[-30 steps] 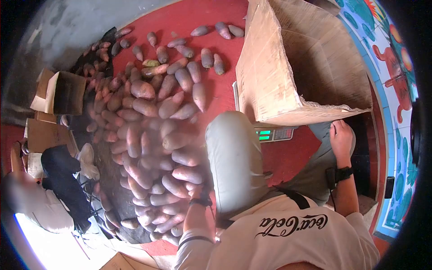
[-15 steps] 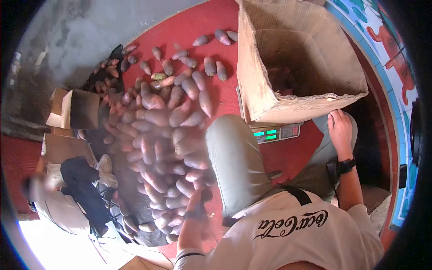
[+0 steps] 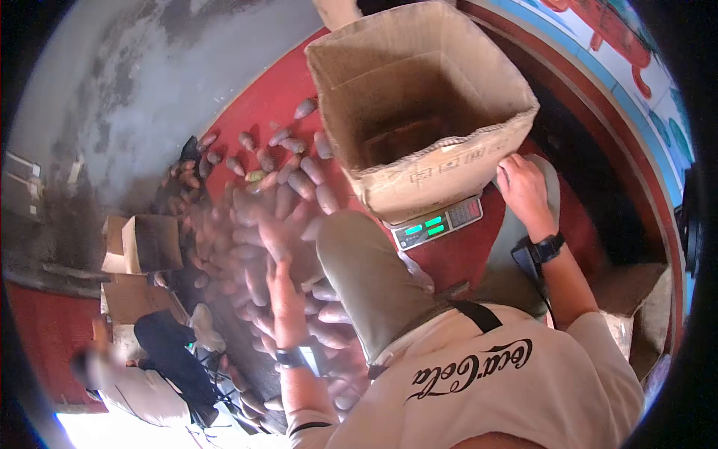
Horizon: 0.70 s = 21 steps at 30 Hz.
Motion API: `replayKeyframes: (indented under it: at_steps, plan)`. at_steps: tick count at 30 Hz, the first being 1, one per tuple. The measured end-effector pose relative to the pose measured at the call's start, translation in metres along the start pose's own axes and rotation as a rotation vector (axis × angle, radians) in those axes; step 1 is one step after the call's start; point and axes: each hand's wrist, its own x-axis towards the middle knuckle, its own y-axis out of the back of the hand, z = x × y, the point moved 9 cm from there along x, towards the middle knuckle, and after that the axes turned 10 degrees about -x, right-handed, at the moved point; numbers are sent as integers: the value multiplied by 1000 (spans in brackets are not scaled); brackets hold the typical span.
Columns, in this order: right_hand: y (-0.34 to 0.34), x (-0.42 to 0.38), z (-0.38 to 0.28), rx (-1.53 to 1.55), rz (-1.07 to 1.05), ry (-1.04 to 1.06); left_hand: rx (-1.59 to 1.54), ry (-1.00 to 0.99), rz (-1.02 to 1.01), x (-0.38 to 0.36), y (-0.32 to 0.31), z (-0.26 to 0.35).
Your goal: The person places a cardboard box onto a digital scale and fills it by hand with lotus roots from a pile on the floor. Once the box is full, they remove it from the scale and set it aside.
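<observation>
My left hand (image 3: 287,293) is closed on a reddish sweet potato (image 3: 272,236), raised over the heap; blur hides part of the grip. Many purple-brown sweet potatoes (image 3: 301,185) lie spread across the red floor to my left. On my right, my right hand (image 3: 521,187) rests by my knee against the near side of a large cardboard box (image 3: 449,176), its fingers loosely bent and apart, with nothing visible in them. The box stands open-topped on a digital scale (image 3: 437,224) with lit green displays. The box's bottom is in shadow.
Small cardboard boxes (image 3: 152,243) stand at the left beside the heap. Another person (image 3: 138,389) sits at the lower left, near a dark cloth (image 3: 161,340). A grey wall (image 3: 179,60) rises behind the heap. Another cardboard box (image 3: 647,299) is at the right edge.
My left hand has moved forward from the near edge of the heap, with a sweet potato in it. My right hand stays by the box. The camera view has turned.
</observation>
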Motion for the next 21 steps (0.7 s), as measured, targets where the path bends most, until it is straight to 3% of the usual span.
replayKeyframes:
  at_steps: [2,5,7,9,17,21]
  plan:
    - [1,-1,4,45,37,-9,51,-267,-141,7,-23,54]
    - [4,-3,8,49,45,-34,-409,-3,-163,13,-69,129]
    - [4,-5,12,41,42,-41,-484,-137,-239,12,-99,180]
    - [1,-7,15,43,5,-60,-328,-188,-149,9,-118,219]
    - [8,-11,24,79,72,-83,-200,-419,-210,35,-188,237]
    - [12,-8,23,94,74,-71,137,-767,-116,23,-209,244]
